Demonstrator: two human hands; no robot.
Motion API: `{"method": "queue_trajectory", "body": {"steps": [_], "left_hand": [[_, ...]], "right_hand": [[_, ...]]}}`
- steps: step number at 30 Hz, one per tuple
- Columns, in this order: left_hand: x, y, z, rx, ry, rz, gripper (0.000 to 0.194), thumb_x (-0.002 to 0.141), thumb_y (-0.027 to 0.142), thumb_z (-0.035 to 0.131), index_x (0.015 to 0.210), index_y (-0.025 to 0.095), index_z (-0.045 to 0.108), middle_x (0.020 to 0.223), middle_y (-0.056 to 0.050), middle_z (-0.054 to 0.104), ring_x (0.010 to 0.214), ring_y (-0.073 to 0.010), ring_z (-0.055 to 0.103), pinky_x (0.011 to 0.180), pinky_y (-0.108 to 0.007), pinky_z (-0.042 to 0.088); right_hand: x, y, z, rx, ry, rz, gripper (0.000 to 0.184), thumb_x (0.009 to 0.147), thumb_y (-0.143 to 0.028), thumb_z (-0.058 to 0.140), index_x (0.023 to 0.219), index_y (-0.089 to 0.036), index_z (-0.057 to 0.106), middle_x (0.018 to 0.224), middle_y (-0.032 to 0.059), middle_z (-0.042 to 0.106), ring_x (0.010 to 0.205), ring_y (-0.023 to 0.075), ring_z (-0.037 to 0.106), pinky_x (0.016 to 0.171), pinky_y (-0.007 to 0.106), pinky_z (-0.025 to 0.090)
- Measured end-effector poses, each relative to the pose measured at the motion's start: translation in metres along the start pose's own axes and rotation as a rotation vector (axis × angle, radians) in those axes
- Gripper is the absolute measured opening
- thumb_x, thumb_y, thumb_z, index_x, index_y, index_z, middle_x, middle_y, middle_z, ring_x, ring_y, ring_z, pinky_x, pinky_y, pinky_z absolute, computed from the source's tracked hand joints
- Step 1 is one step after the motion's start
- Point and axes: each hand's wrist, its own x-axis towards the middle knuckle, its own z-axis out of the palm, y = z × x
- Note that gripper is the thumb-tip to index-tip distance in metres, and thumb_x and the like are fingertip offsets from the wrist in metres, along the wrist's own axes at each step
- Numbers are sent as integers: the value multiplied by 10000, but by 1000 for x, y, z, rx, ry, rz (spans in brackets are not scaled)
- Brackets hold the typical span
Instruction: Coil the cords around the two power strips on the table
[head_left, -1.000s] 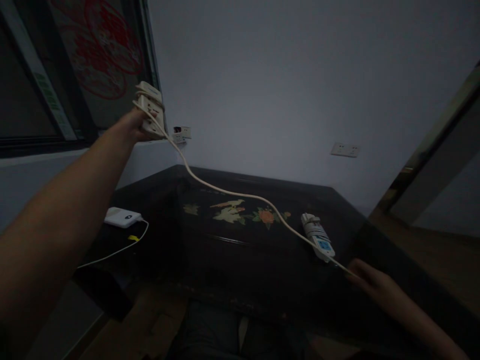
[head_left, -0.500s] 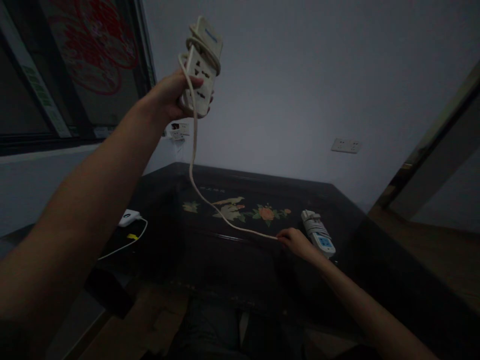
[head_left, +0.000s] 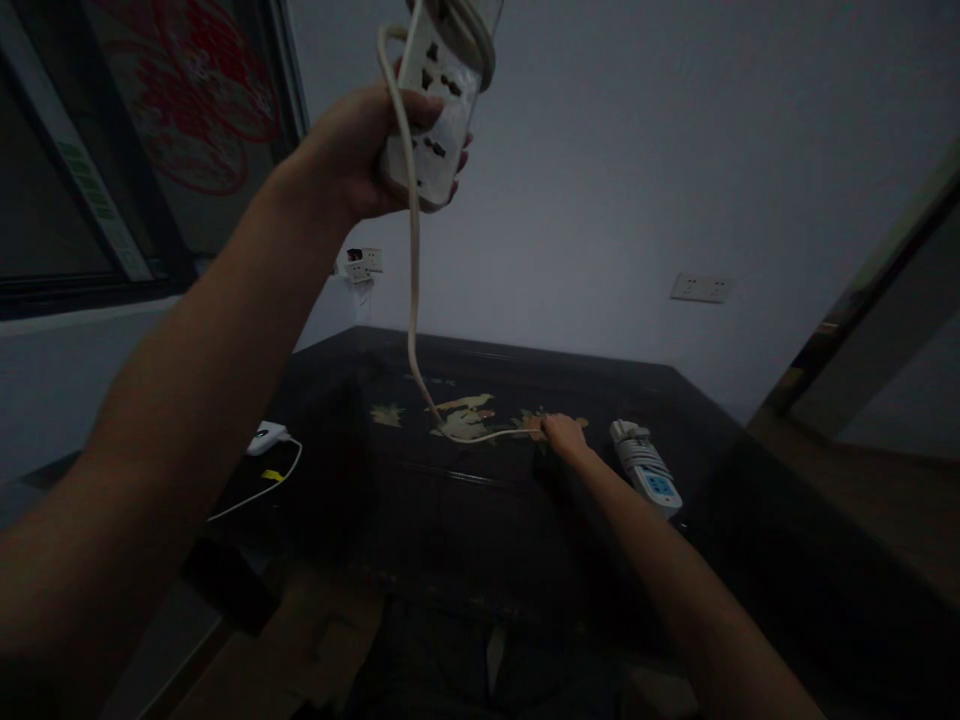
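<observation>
Left hand [head_left: 367, 145]: It was clamped around the lower part of a power strip [head_left: 456, 128], the thumb across the socket face and fingertips showing past the far edge, a full grip that seemed suited to a broad, flat body.
Strip's position: It was tilted in midair, well above the dark tabletop [head_left: 450, 540], its upper end cut off by the view. That height presumably let the loose cord [head_left: 414, 285] hang free.
Wrapped turns: Loops circled the strip's upper part, probably to keep the rest of the length bundled against it.
Free run: It passed by the thumb, dropped nearly straight, then curved toward the right hand [head_left: 564, 437]. The bend showed slack; whether it touched the table could not be told.
Right hand: Well apart from the left, its fingers were closed on the cord, low over the painted flowers [head_left: 525, 423], likely to control the far part, though the hold hid the cord's end.
Second strip [head_left: 649, 470]: It lay right of that hand, its own lead wound around it, which likely kept it compact.
Table's left: A white device [head_left: 264, 438] lay partly behind the left forearm, its thin cable [head_left: 297, 458] trailing near a yellow piece [head_left: 272, 475].
</observation>
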Motion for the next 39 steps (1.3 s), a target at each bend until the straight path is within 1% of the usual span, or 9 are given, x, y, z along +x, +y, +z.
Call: {"method": "queue_trajectory", "body": {"steps": [4, 7, 12, 15, 18, 22, 25, 28, 39], "left_hand": [[-6, -1, 20, -1, -42, 79, 500, 875, 78, 365, 1368, 129, 300, 899, -9, 574, 782, -119, 547, 832, -386, 439], [-14, -5, 36, 5, -49, 105, 506, 849, 50, 375, 1339, 153, 300, 912, -2, 571, 761, -117, 567, 827, -395, 451], [-27, -17, 68, -37, -98, 108, 525, 829, 53, 455, 1326, 162, 324, 941, -35, 581, 716, -123, 582, 781, -375, 488], [-25, -25, 89, -13, -168, 124, 599, 809, 47, 476, 1372, 168, 311, 970, -48, 606, 743, -144, 607, 765, -342, 494], [-17, -34, 107, 66, -236, 268, 699, 754, 38, 527, 1405, 168, 309, 1180, -67, 591, 1020, -223, 595, 889, -366, 455], [-16, -55, 117, 266, -243, 409, 710, 692, 95, 600, 1369, 209, 417, 1386, -42, 492, 1289, -298, 420, 1050, -421, 345], [-33, -76, 119, 302, -222, 408, 743, 671, 141, 653, 1375, 242, 435, 1449, -43, 436, 1319, -307, 395, 1085, -431, 312], [-64, -97, 123, 298, -181, 330, 749, 700, 140, 638, 1399, 290, 418, 1453, -44, 436, 1295, -303, 434, 1086, -442, 318], [-146, -159, 130, 279, 56, 55, 704, 796, 188, 572, 1448, 303, 332, 1343, -74, 543, 1233, -281, 494, 1063, -449, 336]], "right_hand": [[2, -4, -1, 71, -1, 39, 281, 907, -270, 553, 1128, -103, 603, 1151, 153, 608, 1023, 228, 607, 870, 383, 493], [-3, -11, -8, 172, 32, 9, 246, 910, -197, 512, 1059, -58, 649, 1138, 207, 623, 1052, 245, 605, 899, 346, 461], [-39, -36, -50, 411, 134, -168, 357, 977, -258, 350, 1191, -127, 604, 1192, 125, 645, 1098, 167, 597, 928, 258, 442], [-89, -60, -89, 991, 280, -492, 435, 981, -400, 315, 1164, -133, 606, 1174, 121, 659, 1116, 191, 596, 969, 334, 443], [-141, -80, -127, 1456, 272, -753, 504, 924, -557, 370, 1233, -200, 546, 1180, 108, 652, 1110, 223, 601, 972, 416, 449], [-175, -85, -156, 1656, 320, -666, 532, 859, -627, 444, 1223, -243, 495, 1042, 88, 666, 951, 212, 643, 795, 371, 526], [-174, -73, -159, 1749, 407, -540, 431, 856, -561, 511, 1152, -249, 497, 795, 16, 630, 598, 111, 584, 520, 241, 471], [-168, -63, -153, 1798, 426, -441, 395, 848, -542, 534, 1080, -223, 522, 595, -54, 520, 362, 39, 337, 335, 195, 244], [-169, -76, -124, 1734, 93, -425, 365, 838, -464, 595, 1009, -143, 615, 407, -119, 330, 334, 32, 192, 339, 176, 138]]}}
